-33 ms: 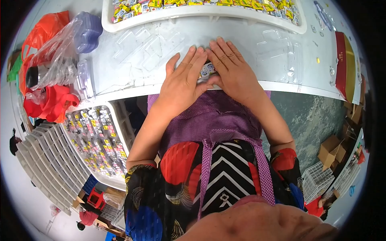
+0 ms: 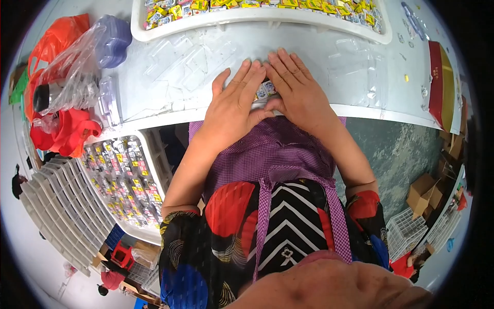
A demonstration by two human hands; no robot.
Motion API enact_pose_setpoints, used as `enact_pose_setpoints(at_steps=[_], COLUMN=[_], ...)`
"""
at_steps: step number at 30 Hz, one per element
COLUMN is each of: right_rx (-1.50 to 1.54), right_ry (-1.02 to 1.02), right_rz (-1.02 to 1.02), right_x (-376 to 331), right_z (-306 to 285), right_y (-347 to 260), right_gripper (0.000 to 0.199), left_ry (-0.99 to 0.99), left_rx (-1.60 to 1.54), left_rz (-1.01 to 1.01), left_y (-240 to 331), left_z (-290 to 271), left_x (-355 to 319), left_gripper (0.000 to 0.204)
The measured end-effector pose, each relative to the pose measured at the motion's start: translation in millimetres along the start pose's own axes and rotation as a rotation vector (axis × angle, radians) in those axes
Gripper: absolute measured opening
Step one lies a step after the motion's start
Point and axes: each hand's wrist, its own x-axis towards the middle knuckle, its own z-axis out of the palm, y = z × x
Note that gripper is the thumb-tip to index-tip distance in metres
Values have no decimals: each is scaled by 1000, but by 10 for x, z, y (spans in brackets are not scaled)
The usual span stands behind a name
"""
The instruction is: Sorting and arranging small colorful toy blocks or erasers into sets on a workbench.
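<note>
My left hand (image 2: pixel 231 105) and my right hand (image 2: pixel 302 95) lie side by side near the table's front edge, fingers stretched out flat and index fingers nearly meeting. Between and under them shows a small group of little printed boxes (image 2: pixel 265 91), mostly white on top. Both palms cover the rest, so its full extent is hidden. The thumbs point toward each other on the near side of the boxes. Clear plastic blister trays (image 2: pixel 190 59) rest on the table beyond my left hand, and more clear plastic blisters (image 2: pixel 352 69) lie to the right of my right hand.
A white tray (image 2: pixel 221 19) of small yellow and white boxes stands at the far side. Red and clear plastic bags (image 2: pixel 56 38) crowd the left, beside purplish nested plastic shells (image 2: pixel 112 41). A lower-left tray (image 2: pixel 151 162) holds packed sets. A red-and-gold box (image 2: pixel 437 85) stands far right.
My left thumb has shifted slightly toward me, away from the right thumb. The hands otherwise stay in place.
</note>
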Motion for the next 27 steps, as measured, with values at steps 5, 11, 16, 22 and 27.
enact_pose_setpoints(at_steps=[5,11,16,22,27], right_rx=[-23,-75,-58,-42,-114], right_ry=[-44,-64,-61,-34,-58], right_rz=[5,19,5,0,11], right_x=[24,25,23,14,-9], right_z=[-32,-44,-49,-41,5], right_y=[14,3,1,32,34], right_gripper=[73,76,78,78,75], left_ry=[-62,-54,-93,-120,-128], left_rx=[-178,-7,206,281,242], left_rz=[-46,38,57,69,42], left_y=[-35,-45,-4,35,1], left_z=[-98,-14,21,-17,8], left_x=[18,-1,-35,-12,7], left_gripper=[85,83,85,85,79])
